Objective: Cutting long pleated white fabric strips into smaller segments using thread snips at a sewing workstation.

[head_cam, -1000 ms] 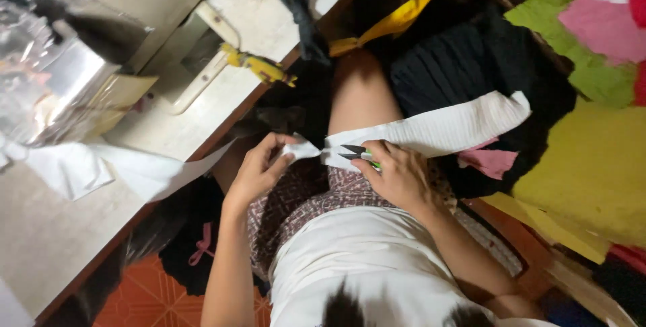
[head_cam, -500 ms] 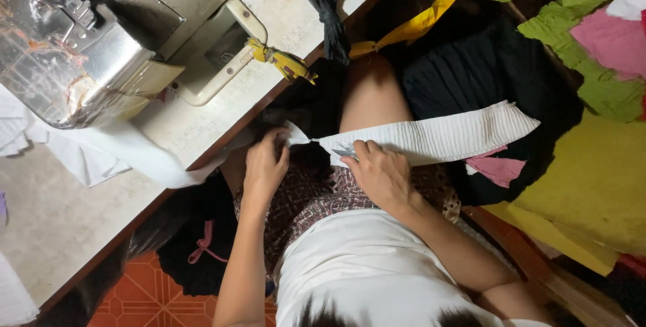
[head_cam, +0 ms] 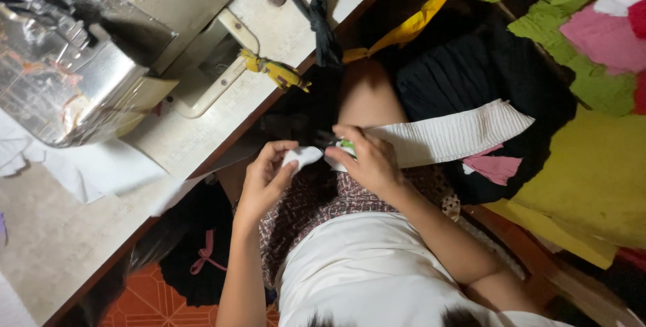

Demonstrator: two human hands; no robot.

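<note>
Our left hand (head_cam: 266, 175) is curled shut, its fingertips pinching the near end of a white ribbed fabric strip (head_cam: 451, 135) just above our lap. Our right hand (head_cam: 367, 159) is closed too, wrapped around a small green-handled tool (head_cam: 345, 145) whose tip we cannot make out clearly; it looks like a pair of small snips, pressed against the strip right where the two hands meet. The pinched bit of white cloth pokes out between thumb and forefinger of the left hand, touching the right hand's fingers.

From the right hand the strip runs away to the right, lying flat across our bare knee and over a heap of black fabric (head_cam: 484, 75), ending with a slanted edge. Just below that far end sits a small pink scrap (head_cam: 498, 167). So the strip lies mostly to the right of both hands, with only its short end held between them.

To the left of the hands stands the desk (head_cam: 296, 17), pale and worn, its edge running diagonally close by the left hand. On it sits a sewing machine (head_cam: 74, 64), with white cloth (head_cam: 101, 169) trailing from under it toward the desk edge. A yellow tie (head_cam: 276, 71) is knotted at the machine's corner, and a black strap (head_cam: 323, 24) hangs over the desk edge above our knee.

Beyond the black heap lie piles of green fabric (head_cam: 572, 51), pink fabric (head_cam: 599, 34) and yellow fabric (head_cam: 592, 179).
</note>
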